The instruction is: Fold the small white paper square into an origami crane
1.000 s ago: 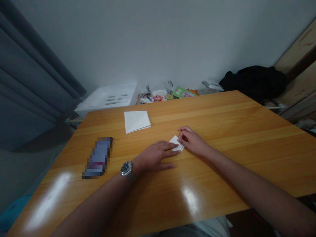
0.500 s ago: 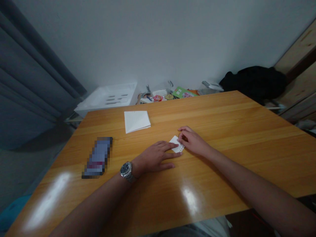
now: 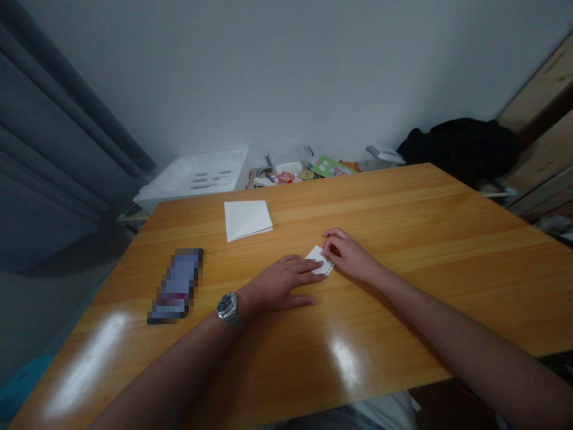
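Observation:
A small folded piece of white paper (image 3: 316,252), with a row of holes along one edge, lies on the wooden table. My left hand (image 3: 283,283), a metal watch on its wrist, is spread flat with its fingertips on the paper. From the right, my right hand (image 3: 349,254) pinches the paper's right corner between thumb and index finger. Those fingertips hide that corner.
A stack of lined paper sheets (image 3: 248,220) lies farther back on the table (image 3: 403,221). A blurred-out phone (image 3: 179,283) is at the left. Behind the table stand a white plastic tray (image 3: 197,176), a green booklet (image 3: 331,168) and a black cloth heap (image 3: 461,149).
My left hand's fingers have drawn back very slightly to the left on the paper. The right hand's pinch looks the same.

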A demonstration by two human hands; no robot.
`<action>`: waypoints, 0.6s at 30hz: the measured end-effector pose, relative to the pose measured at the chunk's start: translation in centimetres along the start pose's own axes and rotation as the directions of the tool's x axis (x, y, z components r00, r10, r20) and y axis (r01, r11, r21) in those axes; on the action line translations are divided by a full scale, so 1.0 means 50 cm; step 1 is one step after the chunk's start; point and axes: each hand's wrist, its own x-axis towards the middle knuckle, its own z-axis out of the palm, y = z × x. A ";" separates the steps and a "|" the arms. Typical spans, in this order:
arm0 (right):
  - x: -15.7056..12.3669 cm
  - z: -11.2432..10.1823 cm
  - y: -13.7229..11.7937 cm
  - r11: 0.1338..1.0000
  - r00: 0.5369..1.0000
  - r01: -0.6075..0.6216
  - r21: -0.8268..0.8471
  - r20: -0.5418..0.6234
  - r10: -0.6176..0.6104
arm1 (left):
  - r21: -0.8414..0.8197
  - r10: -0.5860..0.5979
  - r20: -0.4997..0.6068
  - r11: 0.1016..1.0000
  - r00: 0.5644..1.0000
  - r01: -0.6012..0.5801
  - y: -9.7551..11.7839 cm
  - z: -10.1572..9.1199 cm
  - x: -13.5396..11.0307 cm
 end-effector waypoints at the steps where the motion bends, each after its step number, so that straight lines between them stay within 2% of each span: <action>1: 0.000 0.000 0.000 1.000 1.000 0.000 -0.001 0.000 0.000 | 0.006 0.003 0.003 1.000 1.000 -0.003 -0.001 0.000 0.000; 18: 0.000 0.002 -0.006 0.999 1.000 0.013 -0.053 -0.009 -0.013 | 0.028 -0.004 0.030 1.000 1.000 0.003 0.006 -0.004 0.001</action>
